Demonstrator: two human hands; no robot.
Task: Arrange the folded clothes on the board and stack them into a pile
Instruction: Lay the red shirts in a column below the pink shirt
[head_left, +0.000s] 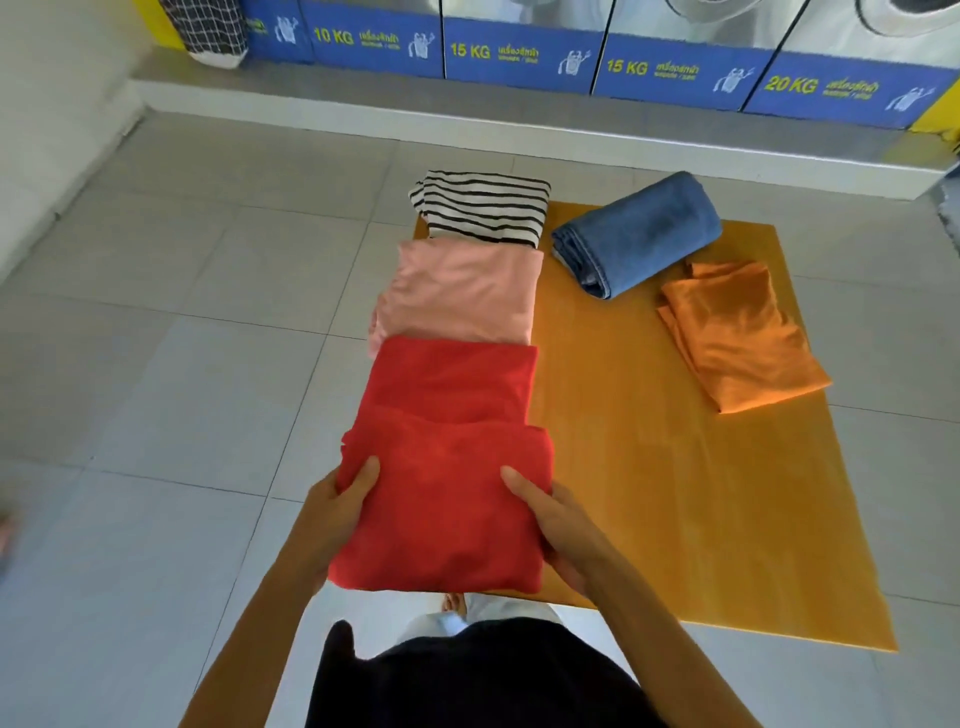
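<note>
Both hands, left hand (343, 512) and right hand (558, 519), clamp thumbs over and fingers under a folded red cloth (441, 509) at the board's (675, 467) near left edge, seemingly keeping it flat to extend the row of red (457, 379), pink (462, 291) and striped (483, 208) folds.

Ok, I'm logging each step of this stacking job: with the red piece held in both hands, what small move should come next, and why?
Probably lower the held red garment onto the second red garment just ahead. Both the left hand and right hand grip its sides above the board, and that folded piece is the nearest place to start a pile; the other clothes lie separately.
</note>
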